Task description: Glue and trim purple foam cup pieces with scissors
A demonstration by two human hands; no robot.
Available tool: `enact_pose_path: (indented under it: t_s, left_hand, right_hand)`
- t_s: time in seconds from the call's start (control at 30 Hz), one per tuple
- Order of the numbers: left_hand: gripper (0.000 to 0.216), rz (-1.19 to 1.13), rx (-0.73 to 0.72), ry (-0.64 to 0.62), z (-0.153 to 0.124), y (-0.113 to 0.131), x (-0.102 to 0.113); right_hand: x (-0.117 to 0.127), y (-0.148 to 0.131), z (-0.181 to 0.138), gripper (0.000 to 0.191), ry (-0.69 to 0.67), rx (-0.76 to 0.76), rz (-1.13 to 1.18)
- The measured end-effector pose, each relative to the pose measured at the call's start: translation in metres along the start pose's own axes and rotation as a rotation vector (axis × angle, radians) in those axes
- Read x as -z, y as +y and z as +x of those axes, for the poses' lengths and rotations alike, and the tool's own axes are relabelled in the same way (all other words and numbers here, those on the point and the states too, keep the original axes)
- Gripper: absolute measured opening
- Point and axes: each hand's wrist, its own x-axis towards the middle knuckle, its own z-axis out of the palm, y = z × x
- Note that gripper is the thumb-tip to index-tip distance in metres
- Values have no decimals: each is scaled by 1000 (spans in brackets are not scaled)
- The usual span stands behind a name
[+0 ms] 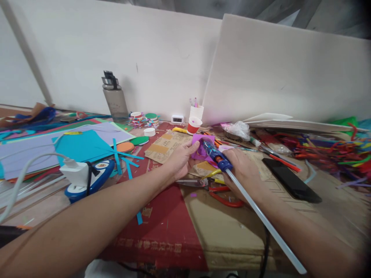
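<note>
Pinching square-cornered purple paper [209, 138], the left hand [182, 159] sits beside a blue plastic glue gun [223, 162] gripped by the right hand [242, 165].

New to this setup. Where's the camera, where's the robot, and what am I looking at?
There's no robot: these are a person's bare hands. The only picture comes from a camera on that person's head, looking forward and down, so the forearms enter from the bottom corners.

The left hand pinches a bright purple sheet of paper at its edge. The right hand holds a dark blue plastic glue gun, a long translucent white glue stick poking from its rear. The gun's front overlaps the purple sheet; contact is unclear.

Around them on the red and brown cardboard work surface: scissors with red handles, a flat black phone, turquoise paper sheets and a grey bottle with a black lid.
</note>
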Motion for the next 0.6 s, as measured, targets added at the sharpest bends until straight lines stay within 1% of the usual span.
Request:
enact_pose_path:
  t_s: [0.13, 0.3, 0.4, 0.5, 0.53, 0.6]
  left_hand:
    - [12, 0, -63, -17, 0, -1, 0]
    - [10, -47, -101, -21, 2, -1, 3]
    - [16, -57, -83, -42, 1, 0, 3]
    - [26, -37, -34, -108, -1, 1, 3]
    - [28, -23, -19, -130, -1, 1, 3]
    - [24, 2, -3, -146, 1, 1, 4]
  right_hand:
    - [1, -2, 1, 23, 29, -34, -31]
    - [1, 0, 2, 24, 50, -33, -50]
    - [1, 2, 2, 25, 49, -28, -58]
    - [1, 2, 2, 23, 34, -18, -64]
    - [2, 2, 1, 22, 29, -10, -63]
    - [2, 1, 2, 21, 17, 5, -56]
